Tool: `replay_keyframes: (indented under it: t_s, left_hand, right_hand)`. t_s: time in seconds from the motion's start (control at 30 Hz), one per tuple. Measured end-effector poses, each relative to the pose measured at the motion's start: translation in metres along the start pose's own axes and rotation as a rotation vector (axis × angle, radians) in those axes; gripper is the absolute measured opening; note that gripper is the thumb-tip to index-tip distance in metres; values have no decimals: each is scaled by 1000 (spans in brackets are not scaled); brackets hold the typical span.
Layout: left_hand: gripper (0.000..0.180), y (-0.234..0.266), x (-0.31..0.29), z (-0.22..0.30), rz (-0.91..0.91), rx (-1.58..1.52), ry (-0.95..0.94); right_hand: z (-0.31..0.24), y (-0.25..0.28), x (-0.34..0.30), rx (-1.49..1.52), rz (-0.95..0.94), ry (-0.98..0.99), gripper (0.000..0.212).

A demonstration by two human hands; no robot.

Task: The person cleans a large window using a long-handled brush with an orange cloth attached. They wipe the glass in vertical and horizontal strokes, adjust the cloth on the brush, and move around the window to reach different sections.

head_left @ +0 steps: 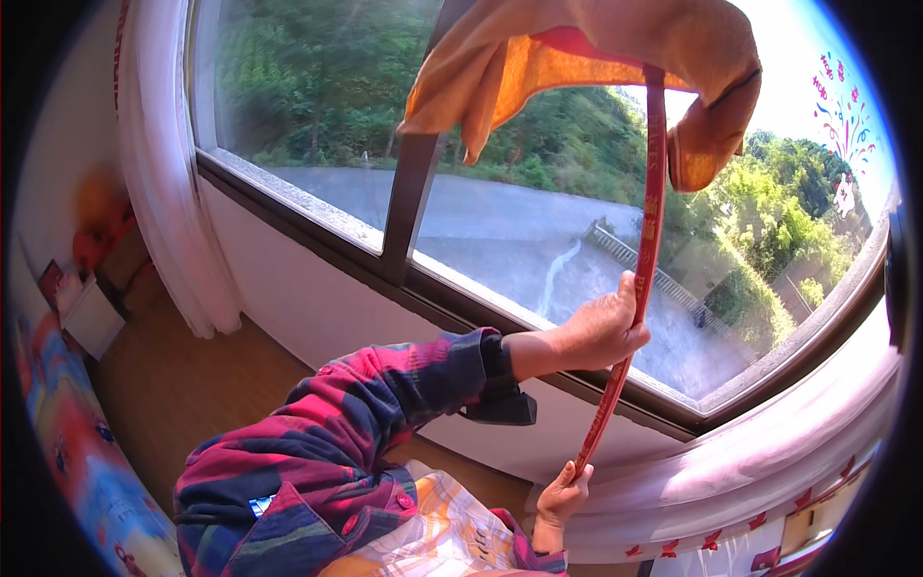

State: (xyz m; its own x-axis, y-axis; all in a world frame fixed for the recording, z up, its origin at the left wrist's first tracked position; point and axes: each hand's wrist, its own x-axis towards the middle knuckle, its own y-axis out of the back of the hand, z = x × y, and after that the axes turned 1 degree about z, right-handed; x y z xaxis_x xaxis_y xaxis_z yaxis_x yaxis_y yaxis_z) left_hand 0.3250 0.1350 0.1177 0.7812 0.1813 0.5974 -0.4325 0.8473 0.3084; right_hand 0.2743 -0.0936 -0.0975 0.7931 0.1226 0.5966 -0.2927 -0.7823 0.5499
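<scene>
A slim red pole (646, 240) slants up in front of the window, leaning a little to the right. My left hand (601, 327) is wrapped round its middle, thumb pointing up along it. Lower down, my right hand (561, 498) closes round the pole near its bottom end. An orange-brown cloth (615, 37) hangs over the pole's top, its loose ends drooping on both sides. The cloth overlaps the upper window (567, 216); whether it touches the glass I cannot tell. What lies under the cloth at the pole's tip is hidden.
A dark window frame (409, 192) with a sill crosses the view. Pinkish-white curtains hang at the left (178, 173) and lower right (760, 471). A colourful patterned cover (82, 462) lies at the far left, beside the brown wooden floor (192, 404). Stickers (846, 135) mark the right pane.
</scene>
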Motion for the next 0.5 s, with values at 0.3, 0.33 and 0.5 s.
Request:
replay_keyframes:
  t_s: [0.3, 0.33, 0.5]
  left_hand:
    - [62, 14, 17, 1, -85, 28, -26]
    - [55, 2, 1, -11, -116, 59, -34]
    - [52, -77, -98, -64, -497, 16, 200]
  right_hand:
    - [-11, -18, 13, 96, -32, 2, 38]
    - [5, -19, -1, 99, -44, 0, 39]
    - [90, 11, -113, -7, -210, -146, 42]
